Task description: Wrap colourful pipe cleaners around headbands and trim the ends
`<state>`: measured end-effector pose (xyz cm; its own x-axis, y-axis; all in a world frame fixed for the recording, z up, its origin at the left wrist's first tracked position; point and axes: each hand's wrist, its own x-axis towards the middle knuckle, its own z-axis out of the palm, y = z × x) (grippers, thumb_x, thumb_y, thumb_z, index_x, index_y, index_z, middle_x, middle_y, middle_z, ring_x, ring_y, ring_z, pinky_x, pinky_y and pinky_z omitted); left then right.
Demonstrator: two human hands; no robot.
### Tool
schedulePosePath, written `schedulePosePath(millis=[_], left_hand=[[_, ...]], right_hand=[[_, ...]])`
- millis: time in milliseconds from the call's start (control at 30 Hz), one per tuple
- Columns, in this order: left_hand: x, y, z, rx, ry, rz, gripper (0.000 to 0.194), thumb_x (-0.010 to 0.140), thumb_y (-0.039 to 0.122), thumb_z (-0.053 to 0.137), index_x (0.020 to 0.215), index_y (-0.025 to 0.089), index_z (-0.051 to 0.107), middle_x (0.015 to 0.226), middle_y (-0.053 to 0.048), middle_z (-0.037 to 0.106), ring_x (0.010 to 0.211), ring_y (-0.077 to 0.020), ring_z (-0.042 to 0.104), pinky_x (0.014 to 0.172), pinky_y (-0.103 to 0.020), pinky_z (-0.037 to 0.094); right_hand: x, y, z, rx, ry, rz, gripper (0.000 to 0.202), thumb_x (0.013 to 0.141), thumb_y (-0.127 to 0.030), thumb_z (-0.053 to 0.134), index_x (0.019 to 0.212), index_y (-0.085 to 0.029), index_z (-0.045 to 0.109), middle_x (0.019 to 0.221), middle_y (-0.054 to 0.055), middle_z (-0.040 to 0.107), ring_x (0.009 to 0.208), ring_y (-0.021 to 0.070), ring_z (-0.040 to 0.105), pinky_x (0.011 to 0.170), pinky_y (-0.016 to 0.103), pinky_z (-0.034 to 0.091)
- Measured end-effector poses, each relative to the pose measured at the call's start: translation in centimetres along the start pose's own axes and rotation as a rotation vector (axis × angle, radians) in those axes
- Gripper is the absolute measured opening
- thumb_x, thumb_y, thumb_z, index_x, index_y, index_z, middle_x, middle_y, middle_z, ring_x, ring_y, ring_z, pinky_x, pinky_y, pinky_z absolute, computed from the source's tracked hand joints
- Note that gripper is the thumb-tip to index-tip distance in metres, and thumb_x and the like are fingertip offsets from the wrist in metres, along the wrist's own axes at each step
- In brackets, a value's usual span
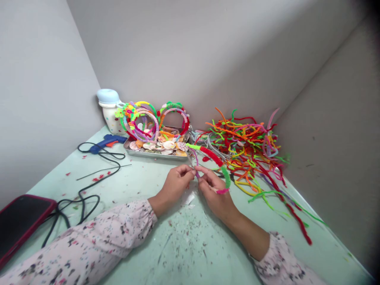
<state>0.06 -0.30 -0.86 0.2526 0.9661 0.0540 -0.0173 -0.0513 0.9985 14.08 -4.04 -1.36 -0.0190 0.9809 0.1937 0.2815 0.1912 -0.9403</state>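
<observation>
A headband (212, 155) wrapped in red, lime, green and pink fuzzy stems curves above and around my right hand (216, 194). A pale, speckled shell-like piece (182, 146) sits near its lime end. My right hand is closed, with its fingertips pinching the purple-wrapped part of the band. My left hand (175, 184) is closed too, its thumb and forefinger pressed together at the same purple part, by a thin grey strip. Both hands' fingertips nearly meet over the middle of the table. A small white scrap (189, 198) lies just below them.
Behind the hands, a metal tray (157, 155) holds shells and finished headbands (144, 122). Fuzzy stems (246, 138) are heaped at right. At left are a blue glue gun (103, 143), its black cord, a white cup (111, 114) and a red-cased phone (22, 221). Walls rise behind.
</observation>
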Motion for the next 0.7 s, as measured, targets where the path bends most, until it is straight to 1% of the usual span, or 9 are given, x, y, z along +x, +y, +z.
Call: schedulePosePath(millis=[167,367,467,567,700], left_hand=[[0.0,0.0,0.1,0.02,0.039,-0.015,0.02,0.075,0.031,0.058,0.062,0.016,0.053,0.047,0.006,0.043,0.044,-0.0075,0.037,0.049,-0.022,0.031],[0.3,-0.8,0.0,0.034,0.046,-0.001,0.016,0.073,0.028,0.058,0.065,0.015,0.054,0.05,0.006,0.045,0.047,-0.0073,0.037,0.051,-0.021,0.032],[0.3,-1.0,-0.1,0.032,0.047,0.011,0.015,0.074,0.027,0.058,0.066,0.015,0.053,0.053,0.005,0.045,0.049,-0.007,0.037,0.051,-0.021,0.031],[0.2,-0.8,-0.1,0.027,0.046,0.017,0.015,0.074,0.027,0.058,0.066,0.015,0.052,0.054,0.005,0.045,0.05,-0.0072,0.038,0.051,-0.021,0.031],[-0.1,-0.3,0.0,-0.05,0.031,0.008,0.019,0.075,0.03,0.058,0.064,0.015,0.051,0.052,0.005,0.042,0.049,-0.0076,0.038,0.05,-0.021,0.03]], right_hand=[[-0.3,-0.2,0.2,-0.004,0.004,-0.006,0.036,0.084,-0.026,0.047,0.119,-0.023,0.056,0.068,-0.003,0.05,0.058,0.0122,0.044,0.054,0.024,0.037],[-0.5,-0.3,0.1,-0.201,0.032,-0.099,0.034,0.084,-0.022,0.046,0.115,-0.024,0.058,0.073,0.0,0.058,0.061,0.0145,0.05,0.057,0.026,0.04],[-0.6,-0.4,0.1,-0.24,0.021,-0.122,0.035,0.084,-0.021,0.045,0.116,-0.025,0.057,0.077,0.001,0.062,0.063,0.0152,0.052,0.058,0.026,0.04],[-0.6,-0.4,0.2,-0.253,0.021,-0.145,0.036,0.084,-0.021,0.044,0.117,-0.024,0.058,0.077,0.001,0.062,0.062,0.0155,0.053,0.058,0.027,0.041],[-0.7,-0.2,0.3,-0.238,0.041,-0.167,0.043,0.08,-0.019,0.047,0.121,-0.026,0.056,0.067,-0.001,0.057,0.058,0.0161,0.051,0.059,0.028,0.041]])
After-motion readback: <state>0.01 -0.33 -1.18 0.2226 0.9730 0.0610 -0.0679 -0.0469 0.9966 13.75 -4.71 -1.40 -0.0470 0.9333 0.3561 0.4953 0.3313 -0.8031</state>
